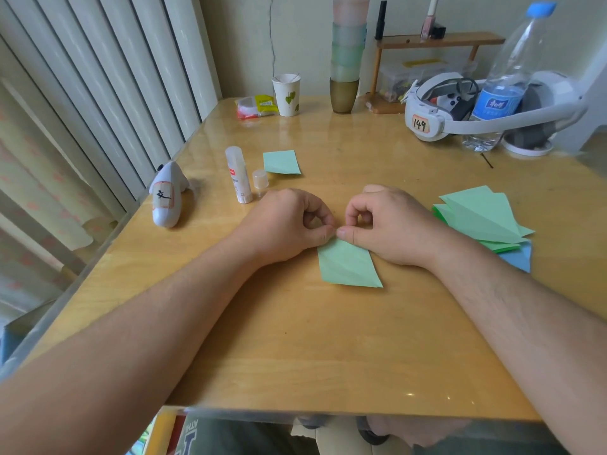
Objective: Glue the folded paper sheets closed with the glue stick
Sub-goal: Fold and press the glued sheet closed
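Both hands, left hand (285, 221) and right hand (387, 224), pinch the folded green sheet (348, 264) at its far end, mid-table. Glue stick (238, 175) stands uncapped; seam possibly unglued, may spring open.

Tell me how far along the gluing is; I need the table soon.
One folded green sheet lies set aside beyond the uncapped glue stick, probably done. Both hands, left and right, pinch the top of another sheet. A stack still waits at right.
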Action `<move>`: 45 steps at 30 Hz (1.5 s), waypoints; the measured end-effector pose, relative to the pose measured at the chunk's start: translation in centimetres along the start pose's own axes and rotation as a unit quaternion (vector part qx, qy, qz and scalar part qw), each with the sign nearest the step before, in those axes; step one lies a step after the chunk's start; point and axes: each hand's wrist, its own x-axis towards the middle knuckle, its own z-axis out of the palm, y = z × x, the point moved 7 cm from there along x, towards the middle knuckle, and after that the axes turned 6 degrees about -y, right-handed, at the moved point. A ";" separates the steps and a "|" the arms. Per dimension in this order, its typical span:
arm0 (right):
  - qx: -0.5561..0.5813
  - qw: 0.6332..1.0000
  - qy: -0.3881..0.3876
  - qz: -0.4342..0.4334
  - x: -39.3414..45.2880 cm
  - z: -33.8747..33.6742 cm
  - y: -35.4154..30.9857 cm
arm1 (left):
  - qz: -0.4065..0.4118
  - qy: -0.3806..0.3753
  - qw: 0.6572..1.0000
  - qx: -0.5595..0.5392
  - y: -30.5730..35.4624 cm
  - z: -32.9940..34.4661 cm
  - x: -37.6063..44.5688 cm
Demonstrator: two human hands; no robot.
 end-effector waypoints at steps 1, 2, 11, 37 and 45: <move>0.000 1.000 0.000 -0.001 0.1 0.1 -0.1 | -0.001 0.003 1.000 0.001 0.0 -0.1 0.0; 0.003 1.000 0.001 0.000 0.1 0.2 -0.2 | -0.003 0.005 1.000 0.001 0.0 -0.1 0.0; 0.017 0.999 0.017 0.025 -0.1 -0.5 1.1 | -0.019 0.014 1.000 -0.006 -0.7 -0.3 -0.2; 0.016 0.999 0.013 0.039 0.3 0.4 0.0 | -0.043 -0.012 0.999 -0.022 -0.9 0.1 0.2; 0.110 0.992 0.019 0.060 -0.1 -0.2 1.3 | -0.026 -0.048 0.996 -0.070 -1.6 -0.2 0.0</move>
